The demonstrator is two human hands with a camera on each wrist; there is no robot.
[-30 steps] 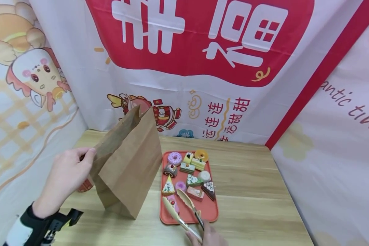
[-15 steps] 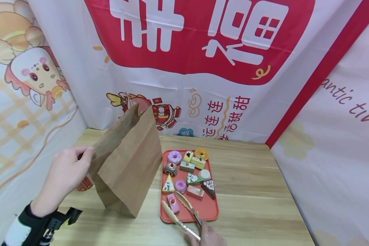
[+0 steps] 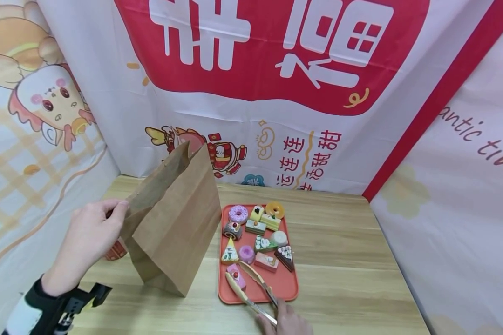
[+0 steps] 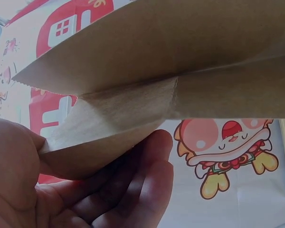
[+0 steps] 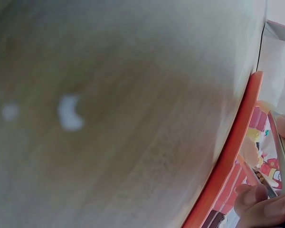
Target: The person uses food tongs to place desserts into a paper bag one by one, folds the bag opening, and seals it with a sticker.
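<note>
My left hand (image 3: 91, 232) pinches the near-left rim of a brown paper bag (image 3: 180, 223), which stands with its mouth gaping. In the left wrist view, the bag's folded side (image 4: 118, 111) sits between thumb and fingers. My right hand (image 3: 288, 321) grips a pair of metal tongs (image 3: 260, 309) with gold tips, at the bottom of the head view. The tong tips are spread around a small pink cake (image 3: 236, 276) with a red berry on top, at the near left of a red tray (image 3: 272, 293). The right wrist view shows the right fingers (image 5: 268, 209) on the tongs.
More toy sweets lie on the tray: a purple donut (image 3: 238, 214), an orange donut (image 3: 274, 210), a chocolate wedge (image 3: 285, 257) and several others. A red patterned object (image 3: 116, 251) is partly hidden behind the bag. Printed cloth (image 3: 251, 116) hangs along the table's back and sides.
The tongs have shifted slightly, their left arm now over the pink cake's near-left side. The pink cake has turned a little. My left hand and the bag stay nearly still.
</note>
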